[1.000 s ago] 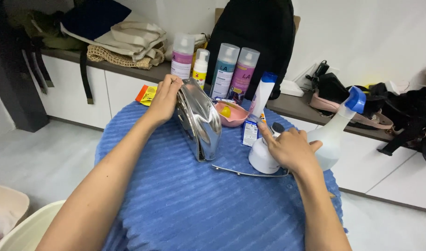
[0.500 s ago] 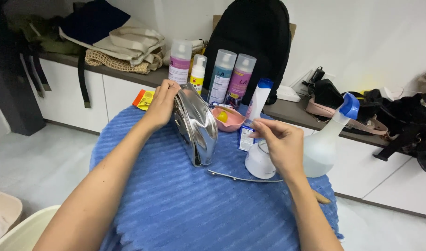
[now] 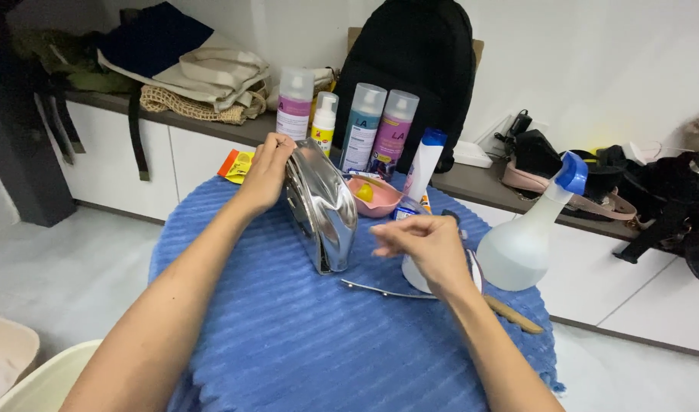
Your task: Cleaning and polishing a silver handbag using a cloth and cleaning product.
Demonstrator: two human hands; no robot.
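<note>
A shiny chrome bag [image 3: 320, 207] is stood on edge on the blue cloth [image 3: 303, 336]. Its top is gripped by the left hand [image 3: 267, 169].

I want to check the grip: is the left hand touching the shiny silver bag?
Touching. The head view shows the left hand resting its fingers on the top edge of the upright silver bag, no gap visible.

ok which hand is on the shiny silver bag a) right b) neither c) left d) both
c: the left hand grips the top edge of the silver bag, while the right hand hovers apart from it above the blue cloth.
</note>
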